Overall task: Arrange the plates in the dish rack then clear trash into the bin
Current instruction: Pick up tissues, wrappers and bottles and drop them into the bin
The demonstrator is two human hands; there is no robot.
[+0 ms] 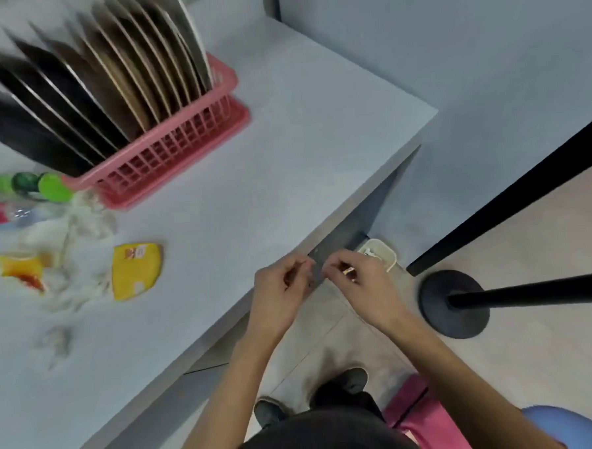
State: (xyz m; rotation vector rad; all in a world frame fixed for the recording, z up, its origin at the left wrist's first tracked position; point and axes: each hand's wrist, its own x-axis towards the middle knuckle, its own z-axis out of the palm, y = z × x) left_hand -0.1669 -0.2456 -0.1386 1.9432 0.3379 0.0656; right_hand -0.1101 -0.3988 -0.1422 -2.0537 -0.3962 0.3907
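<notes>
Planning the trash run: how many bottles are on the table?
2: green bottle beside the pink dish rack's corner; red-tipped clear bottle in front of it. Others may sit beyond the left edge.

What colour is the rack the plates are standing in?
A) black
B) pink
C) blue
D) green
B: the plates stand on edge in a pink dish rack on the pale table.
</notes>
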